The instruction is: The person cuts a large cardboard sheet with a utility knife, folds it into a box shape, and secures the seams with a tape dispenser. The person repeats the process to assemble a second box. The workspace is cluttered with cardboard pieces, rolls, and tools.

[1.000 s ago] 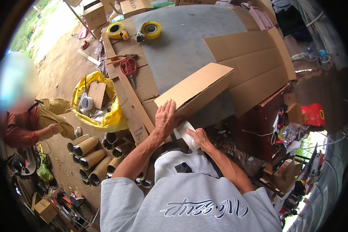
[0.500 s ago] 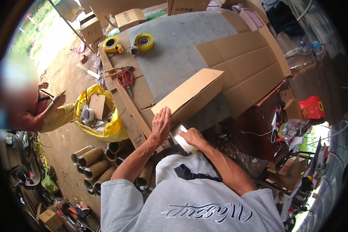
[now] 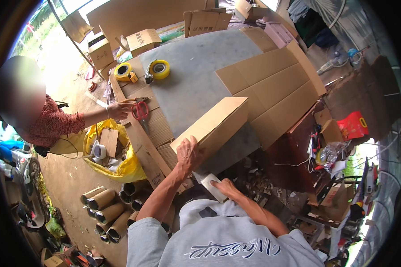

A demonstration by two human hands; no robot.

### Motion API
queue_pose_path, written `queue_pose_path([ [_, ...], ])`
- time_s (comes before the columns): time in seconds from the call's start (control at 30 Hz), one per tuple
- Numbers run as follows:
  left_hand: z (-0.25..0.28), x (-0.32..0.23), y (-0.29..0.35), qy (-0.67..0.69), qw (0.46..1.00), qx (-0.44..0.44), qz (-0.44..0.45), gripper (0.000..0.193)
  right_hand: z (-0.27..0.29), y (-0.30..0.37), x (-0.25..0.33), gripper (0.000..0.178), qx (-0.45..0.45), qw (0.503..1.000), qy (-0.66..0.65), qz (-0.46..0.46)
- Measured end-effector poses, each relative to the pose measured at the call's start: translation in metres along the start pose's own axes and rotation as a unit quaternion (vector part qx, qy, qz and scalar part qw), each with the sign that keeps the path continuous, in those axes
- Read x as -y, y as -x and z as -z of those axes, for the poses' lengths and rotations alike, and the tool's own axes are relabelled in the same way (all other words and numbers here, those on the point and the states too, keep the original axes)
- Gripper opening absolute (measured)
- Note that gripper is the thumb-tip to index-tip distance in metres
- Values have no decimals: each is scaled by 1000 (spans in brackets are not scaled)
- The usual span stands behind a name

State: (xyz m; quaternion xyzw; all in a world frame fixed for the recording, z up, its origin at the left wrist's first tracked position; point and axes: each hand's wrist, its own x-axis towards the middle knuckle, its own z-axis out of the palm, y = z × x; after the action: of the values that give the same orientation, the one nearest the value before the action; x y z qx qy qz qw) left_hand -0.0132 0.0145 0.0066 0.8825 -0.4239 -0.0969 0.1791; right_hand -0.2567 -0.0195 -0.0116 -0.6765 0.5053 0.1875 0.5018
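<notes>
Long brown cardboard box (image 3: 213, 124) lying on the grey tabletop (image 3: 196, 75) near its close edge, long axis running from the near-left corner up toward the far right; near end at the table's edge, far end pointing toward the flattened cardboard sheets (image 3: 272, 93); plain tan, unprinted on the faces shown, top face flat and lit, right side face in shade, edges crisp.

Left hand (image 3: 188, 153) laid flat on the near end of the box, fingers spread and pressing the top and corner; not wrapped round it. Right hand (image 3: 225, 187) lower, just below the table's edge, closed about a small white block-like thing (image 3: 210, 186); what that thing is, hard to tell.

On the far left part of the table, two yellow tape rolls (image 3: 159, 69), close together; red-handled scissors (image 3: 141, 111) on a cardboard strip at the left edge, with another person's hand (image 3: 118, 110) touching just beside them. Yellow bag (image 3: 120, 164) with scraps on the ground left of the table; brown cardboard tubes (image 3: 107, 209) stacked below it.
</notes>
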Motion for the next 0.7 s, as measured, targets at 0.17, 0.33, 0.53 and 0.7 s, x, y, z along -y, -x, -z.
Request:
queue_pose_path([
  [0.17,7,22,18,97,993,-21,-72,53,58,40,15,82,4,1000,12,15],
  [0.33,-22,16,38,88,990,-114,-5,51,72,27,-20,80,-85,994,-52,46],
  [0.53,-24,-39,38,84,981,-149,91,46,106,3,-41,73,-68,980,-129,138],
  [0.7,-56,-76,32,107,962,-183,174,53,166,30,-13,62,-45,957,-108,265],
])
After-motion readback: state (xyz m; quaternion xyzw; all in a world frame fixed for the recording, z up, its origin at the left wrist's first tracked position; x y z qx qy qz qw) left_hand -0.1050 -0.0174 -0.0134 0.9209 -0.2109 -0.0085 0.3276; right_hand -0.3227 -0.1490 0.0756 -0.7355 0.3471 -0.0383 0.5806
